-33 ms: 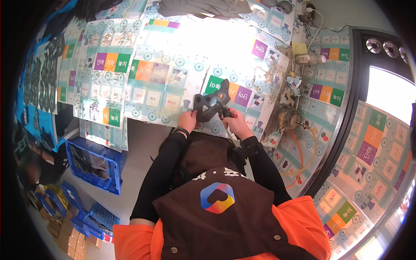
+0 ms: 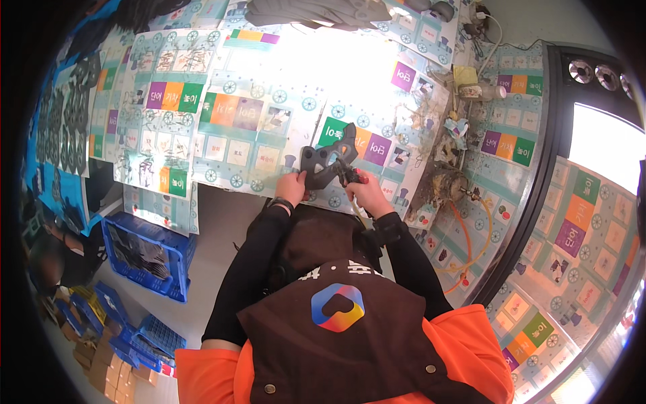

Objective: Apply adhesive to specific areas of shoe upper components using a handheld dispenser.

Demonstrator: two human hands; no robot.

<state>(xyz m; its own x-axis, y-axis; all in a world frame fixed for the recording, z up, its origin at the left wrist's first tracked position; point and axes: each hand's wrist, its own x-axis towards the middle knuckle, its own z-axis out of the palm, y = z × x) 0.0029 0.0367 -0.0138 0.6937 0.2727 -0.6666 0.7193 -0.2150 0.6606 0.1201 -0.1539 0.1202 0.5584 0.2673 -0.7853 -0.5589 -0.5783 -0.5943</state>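
Near the front edge of the paper-covered table, a dark grey moulded plastic part [image 2: 316,165] with holes and a curved arm lies in front of me. My left hand [image 2: 291,188] grips its lower left side, with the fingers closed at the edge. My right hand [image 2: 372,194] is wrapped round a red-handled nipper-like tool [image 2: 352,174], whose dark head rests against the right side of the part. The tool's exact kind is partly hidden by my fingers. A pale yellowish hose hangs below my right hand.
Several grey parts [image 2: 313,12] lie in a pile at the back, and more dark parts [image 2: 70,121] stand at the far left. A blue crate [image 2: 178,269] is low on the left. Trimmings and hoses [image 2: 464,209] gather along the table's right edge. Someone sits at the far left.
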